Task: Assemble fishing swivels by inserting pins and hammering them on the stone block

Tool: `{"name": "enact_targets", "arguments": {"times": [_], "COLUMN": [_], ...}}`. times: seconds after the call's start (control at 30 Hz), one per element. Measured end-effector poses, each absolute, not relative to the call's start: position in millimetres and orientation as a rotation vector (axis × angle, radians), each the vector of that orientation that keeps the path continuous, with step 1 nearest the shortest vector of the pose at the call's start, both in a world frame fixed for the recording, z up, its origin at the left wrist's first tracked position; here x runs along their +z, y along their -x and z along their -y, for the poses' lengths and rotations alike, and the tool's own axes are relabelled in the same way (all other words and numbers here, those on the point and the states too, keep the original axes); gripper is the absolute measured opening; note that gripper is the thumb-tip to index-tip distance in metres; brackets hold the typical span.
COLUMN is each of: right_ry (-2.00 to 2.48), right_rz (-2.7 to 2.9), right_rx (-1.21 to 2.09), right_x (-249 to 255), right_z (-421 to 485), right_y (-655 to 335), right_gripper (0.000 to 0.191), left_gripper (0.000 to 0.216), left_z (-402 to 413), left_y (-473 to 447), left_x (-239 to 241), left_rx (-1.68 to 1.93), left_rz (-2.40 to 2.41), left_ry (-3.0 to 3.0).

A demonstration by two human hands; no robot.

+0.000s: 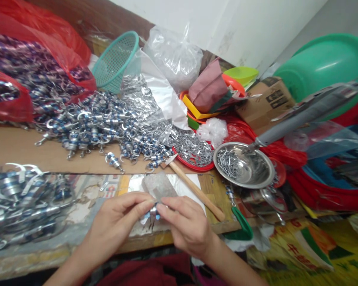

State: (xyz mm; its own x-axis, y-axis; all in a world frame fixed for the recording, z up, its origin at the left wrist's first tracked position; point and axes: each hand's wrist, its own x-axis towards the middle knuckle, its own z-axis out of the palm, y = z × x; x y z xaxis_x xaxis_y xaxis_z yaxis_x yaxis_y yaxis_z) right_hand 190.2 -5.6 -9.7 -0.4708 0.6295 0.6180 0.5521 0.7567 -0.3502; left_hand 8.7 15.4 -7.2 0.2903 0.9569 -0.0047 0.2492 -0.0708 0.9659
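Saw a heap of blue-and-silver clips [101, 123] across the table [18, 147], with a teal basket [116, 61] on its side behind it, next to red bags [47, 35]. A steel bowl [256, 174] of pins sat just right of a red tray [193, 153] of metal bits. A wooden-handled hammer [197, 190] lay diagonally near the tray. A cardboard box [268, 101] and green basin [325, 63] were at far right.

- A white wall [197, 20] stands far beyond the right hand [187, 226], scuffed along its lower edge.
- Further right of that hand, a greyer wall [325, 20] meets it at a corner.
- Far beyond the left hand [116, 224], a dark brown wooden panel [113, 18] backs the bench.
- The worn wooden workbench [20, 147] runs under both hands, its near edge patched and chipped.
- The light is soft and even, and shadows are faint.
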Motion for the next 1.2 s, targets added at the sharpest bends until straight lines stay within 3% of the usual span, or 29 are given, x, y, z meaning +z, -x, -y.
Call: {"name": "enact_targets", "arguments": {"times": [0.07,0.2,0.3,0.37,0.43,0.6,0.73,0.83,1.07,1.2], "right_ry": [0.972,1.084,1.169,1.397,1.825,2.082,2.061,1.988,1.514,1.21], "right_rz": [2.083,1.931,2.03,2.083,2.009,1.972,1.982,1.938,2.009,2.269], "right_rx": [0.319,0.638,0.823,0.656,0.231,0.127,0.164,0.224,0.546,0.339], "right_x": [-11,-8,-5,-6,-10,-29,-34,-26,-7,-9], "right_z": [7,6,-13,-38,-70,-129,-143,-138,-55,-15], "right_y": [-187,-185,-198,-216,-237,-277,-284,-281,-227,-194], "right_gripper": [0.027,0.019,0.015,0.019,0.026,0.039,0.038,0.025,0.014,0.028], "left_gripper": [0.016,0.05,0.056,0.059,0.066,0.071,0.071,0.075,0.082,0.08], "left_z": [-14,-8,-7,-9,-11,-17,-22,-28,-35,-33], "left_y": [-12,-20,-20,-18,-15,-13,-13,-11,-8,-9], "left_x": [-13,-25,-30,-30,-29,-22,-23,-27,-33,-33], "left_rx": [0.883,0.924,0.909,0.868,0.817,0.74,0.702,0.701,0.725,0.747], "left_rz": [-1.185,-1.101,-1.075,-1.065,-1.031,-0.969,-0.879,-0.838,-0.806,-0.811], "left_ry": [-1.347,-1.015,-0.896,-0.86,-0.85,-0.879,-0.847,-0.794,-0.763,-0.759]}}
